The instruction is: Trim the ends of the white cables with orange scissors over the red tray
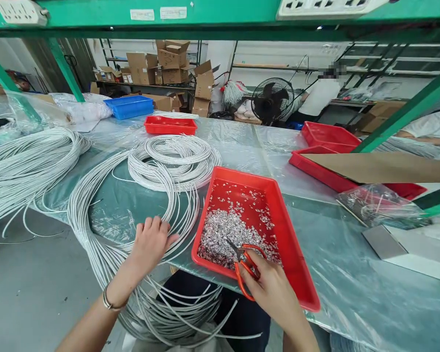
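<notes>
My right hand (269, 278) grips a pair of orange-handled scissors (246, 264) whose short dark blades point into a red tray (291, 230). A heap of small shiny metal pieces (223, 234) lies in that tray, thicker toward its near left. My left hand (152, 239) is over the long bundle of white cables (84, 210), palm down, with its thumb out to the right; it appears to hold nothing. Cable ends hang over the table edge toward my lap. Behind the left hand lies a coil of white cable (176, 156).
More white cables (33, 166) spread at the left. A small red tray (170, 125) and a blue bin (129, 106) stand farther back. At right are red trays (330, 137), a cardboard sheet (385, 167) and a white box (418, 252). Beyond the table are a fan (272, 100) and a person (320, 95).
</notes>
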Demonstrator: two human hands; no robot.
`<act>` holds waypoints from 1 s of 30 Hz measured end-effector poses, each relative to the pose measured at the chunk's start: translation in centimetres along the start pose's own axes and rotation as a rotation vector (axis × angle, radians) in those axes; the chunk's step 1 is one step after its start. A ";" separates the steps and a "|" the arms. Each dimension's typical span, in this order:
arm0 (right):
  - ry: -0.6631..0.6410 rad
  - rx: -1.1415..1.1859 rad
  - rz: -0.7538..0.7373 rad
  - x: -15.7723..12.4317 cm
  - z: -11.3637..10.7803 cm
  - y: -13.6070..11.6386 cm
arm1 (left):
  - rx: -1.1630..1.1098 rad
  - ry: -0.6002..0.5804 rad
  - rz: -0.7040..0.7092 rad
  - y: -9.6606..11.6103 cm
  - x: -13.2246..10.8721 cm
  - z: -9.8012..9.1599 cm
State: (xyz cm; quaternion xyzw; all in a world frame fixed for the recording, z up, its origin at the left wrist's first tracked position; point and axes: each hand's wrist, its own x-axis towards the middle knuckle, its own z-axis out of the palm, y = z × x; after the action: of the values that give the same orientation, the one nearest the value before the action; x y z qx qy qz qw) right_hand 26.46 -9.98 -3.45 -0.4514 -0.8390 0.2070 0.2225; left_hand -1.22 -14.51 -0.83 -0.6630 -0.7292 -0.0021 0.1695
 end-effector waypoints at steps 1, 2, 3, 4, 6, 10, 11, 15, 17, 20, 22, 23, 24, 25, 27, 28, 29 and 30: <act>0.001 0.001 0.006 0.0 0.0 0.0 | 0.020 -0.035 0.041 0.6 -0.7 -0.1; -0.002 0.003 0.012 0.1 0.0 0.0 | 0.030 -0.064 0.072 1.2 -1.3 -0.2; -0.004 0.006 0.020 0.1 0.1 0.1 | 0.024 -0.082 0.092 1.9 -1.6 -0.1; -0.005 0.008 0.027 0.1 0.2 0.1 | -0.004 -0.096 0.101 2.5 -1.8 0.1; -0.005 0.010 0.035 0.0 0.3 0.2 | -0.146 -0.143 0.093 3.5 -1.4 0.8; 0.046 0.011 0.011 -0.2 0.4 0.2 | -0.456 -0.248 0.060 3.6 0.8 1.8; 0.054 0.028 0.001 -0.2 0.3 0.2 | -0.488 -0.251 0.059 3.1 1.4 1.7; 0.051 0.187 -0.062 -0.2 0.1 0.3 | -1.001 -0.320 0.014 0.2 2.7 -0.6; 0.043 0.316 -0.092 -0.1 -0.1 0.3 | -1.372 -0.347 0.032 -0.5 2.8 -2.8; 0.194 0.566 -0.070 0.1 -0.4 0.3 | -1.613 -0.256 0.050 0.7 2.6 -6.1; 0.362 0.693 -0.023 0.0 -0.8 0.0 | -1.697 -0.169 0.098 2.6 2.7 -7.7; 0.403 0.735 -0.009 -0.2 -1.1 -0.1 | -1.732 -0.158 0.146 3.7 2.7 -8.3; 0.398 0.764 -0.004 -0.5 -1.4 -0.3 | -1.758 -0.168 0.189 4.8 2.7 -8.8; 0.365 0.782 -0.005 -0.9 -1.8 -0.5 | -1.775 -0.190 0.230 5.7 2.6 -9.1; 0.339 0.794 -0.005 -2.0 -2.7 -0.8 | -1.781 -0.245 0.311 7.3 2.3 -9.3; 0.368 0.785 0.002 -2.7 -3.1 -0.9 | -1.773 -0.277 0.347 7.8 2.0 -9.2; 0.410 0.758 0.011 -3.4 -3.5 -0.9 | -1.759 -0.312 0.376 8.3 1.7 -9.1; 0.447 0.708 0.021 -4.2 -4.0 -0.9 | -1.747 -0.345 0.391 8.6 1.4 -8.9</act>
State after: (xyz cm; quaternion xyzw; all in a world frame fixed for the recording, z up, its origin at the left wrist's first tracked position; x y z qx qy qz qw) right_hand 30.14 -13.49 -0.50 -0.3894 -0.6424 0.3818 0.5384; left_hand 9.15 -14.14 6.05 -0.6585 -0.3580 -0.4257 -0.5069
